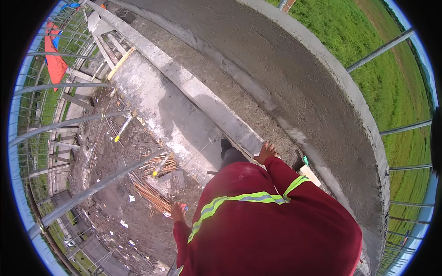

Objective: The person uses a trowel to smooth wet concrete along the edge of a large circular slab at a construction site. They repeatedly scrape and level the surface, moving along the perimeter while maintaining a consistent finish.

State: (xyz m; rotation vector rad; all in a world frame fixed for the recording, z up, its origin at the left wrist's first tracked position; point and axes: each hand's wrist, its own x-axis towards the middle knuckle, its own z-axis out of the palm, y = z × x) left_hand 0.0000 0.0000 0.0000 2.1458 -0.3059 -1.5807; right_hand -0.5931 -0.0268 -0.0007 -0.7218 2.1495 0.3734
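Observation:
My right hand (265,152) is open, its fingers spread, in front of my body. Its fingertips appear over the edge of a long grey plank (202,94); I cannot tell whether they touch it. My left hand (177,213) hangs out at my left side, over the ground far below. A small red and blue spot shows beside its fingers, and whether the hand holds it is unclear. My maroon sleeves carry yellow-green reflective bands. One dark shoe (225,146) stands on the dusty platform (184,122).
A curved wall (294,60) of wet-looking grey plaster rises on my right, grass (331,27) beyond it. Metal scaffold tubes (92,188) cross on the left. Below lie bundled brown rods (148,193). Orange cloth (55,64) hangs at the far left. A pale block (309,175) lies beside my right arm.

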